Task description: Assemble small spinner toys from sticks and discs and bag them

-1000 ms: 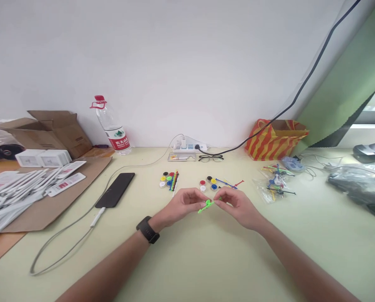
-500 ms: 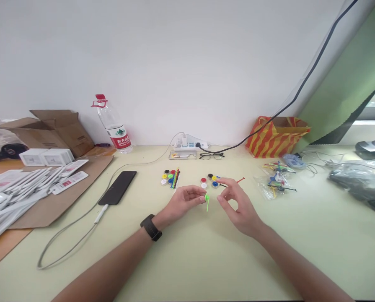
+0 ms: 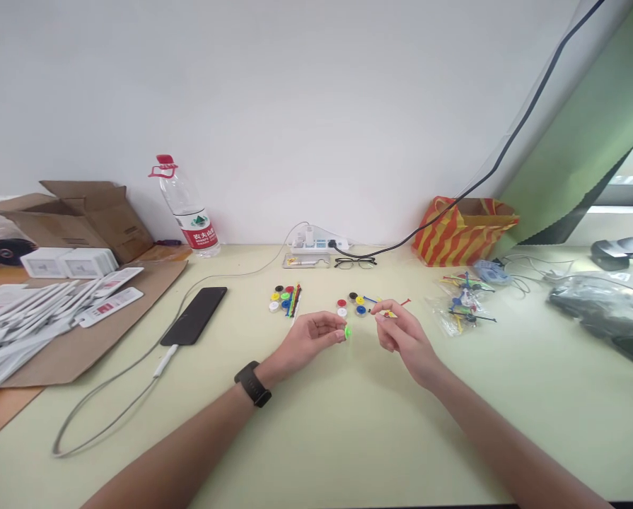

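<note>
Left hand [image 3: 312,341]'s pinching the green disc [image 3: 349,332] — I'd brace its rim — can't tell the right hand [image 3: 407,341]'s grip.

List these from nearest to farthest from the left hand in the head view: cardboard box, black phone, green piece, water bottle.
From the left hand:
1. Green piece, pinched in it.
2. Black phone, lying to its left.
3. Water bottle, standing farther back on the left.
4. Cardboard box, at the far left, toward the back.
</note>
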Demonstrator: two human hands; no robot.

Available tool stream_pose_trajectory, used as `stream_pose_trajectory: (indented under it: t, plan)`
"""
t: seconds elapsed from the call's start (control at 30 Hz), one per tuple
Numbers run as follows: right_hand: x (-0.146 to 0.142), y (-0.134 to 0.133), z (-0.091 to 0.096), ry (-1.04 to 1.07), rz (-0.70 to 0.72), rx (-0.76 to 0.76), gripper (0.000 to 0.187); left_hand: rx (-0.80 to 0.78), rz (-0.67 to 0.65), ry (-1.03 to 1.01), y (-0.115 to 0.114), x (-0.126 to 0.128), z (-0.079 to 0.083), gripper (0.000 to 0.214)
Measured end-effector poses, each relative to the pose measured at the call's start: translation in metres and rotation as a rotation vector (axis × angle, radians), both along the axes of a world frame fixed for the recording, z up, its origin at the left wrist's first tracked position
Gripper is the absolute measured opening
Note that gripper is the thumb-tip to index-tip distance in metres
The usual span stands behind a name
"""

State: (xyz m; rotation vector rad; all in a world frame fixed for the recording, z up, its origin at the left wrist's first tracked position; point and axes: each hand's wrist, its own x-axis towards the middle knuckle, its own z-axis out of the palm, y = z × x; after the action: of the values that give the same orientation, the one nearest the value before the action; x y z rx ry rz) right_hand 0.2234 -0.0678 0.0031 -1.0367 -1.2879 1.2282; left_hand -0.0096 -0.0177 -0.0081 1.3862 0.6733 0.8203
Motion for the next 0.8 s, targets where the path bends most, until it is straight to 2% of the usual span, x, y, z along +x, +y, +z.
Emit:
stream_pose_trajectory:
  t: [0.27,0.47,0.8]
  plan:
    - [0.014,0.011,-0.004,-0.128,-0.1,0.031,0.034,-0.008,0.004,0.026,-0.001,-0.001,0.003,0.035]
    - [0.018,0.016,-0.008,-0.173,-0.099,0.031,0.039,-0.015,-0.01,0.001,0.0,-0.001,0.003,0.035]
    - [0.015,0.017,-0.009,-0.268,-0.041,0.047,0.039,-0.234,-0.076,-0.117,0.004,-0.005,0.008,0.033]
